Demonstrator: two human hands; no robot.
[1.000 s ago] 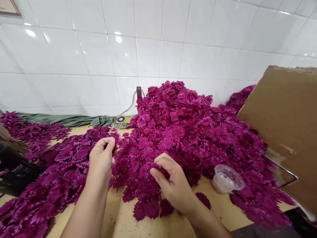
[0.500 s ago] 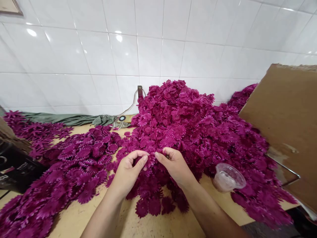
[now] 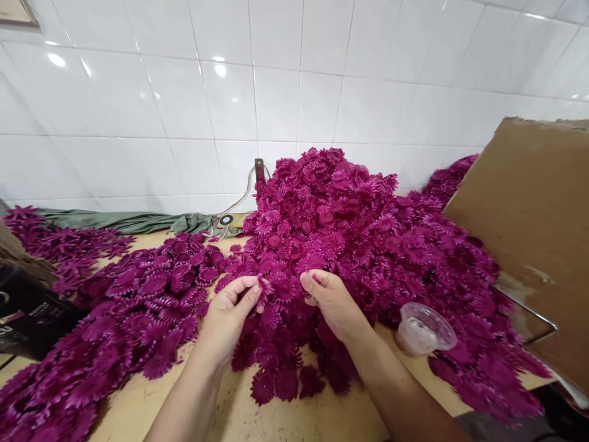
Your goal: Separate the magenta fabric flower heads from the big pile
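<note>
My left hand pinches a small magenta flower piece between thumb and forefinger. A short gap to the right, my right hand has its thumb pressed to its curled fingers. What it holds, if anything, is hidden by the thumb. Both hands are over the front of a tall heap of magenta fabric-like flower pieces with fringed edges. Below the hands, several flat flower pieces lie at the heap's front edge on the pale tabletop.
A lower flower pile spreads left, beside a black box. To the right stand a clear plastic cup and a leaning cardboard sheet. Green cloth lies along the tiled wall.
My hands have moved apart from nearly touching. The left went slightly left with the flower piece now plainly visible in it; the right moved slightly right.
</note>
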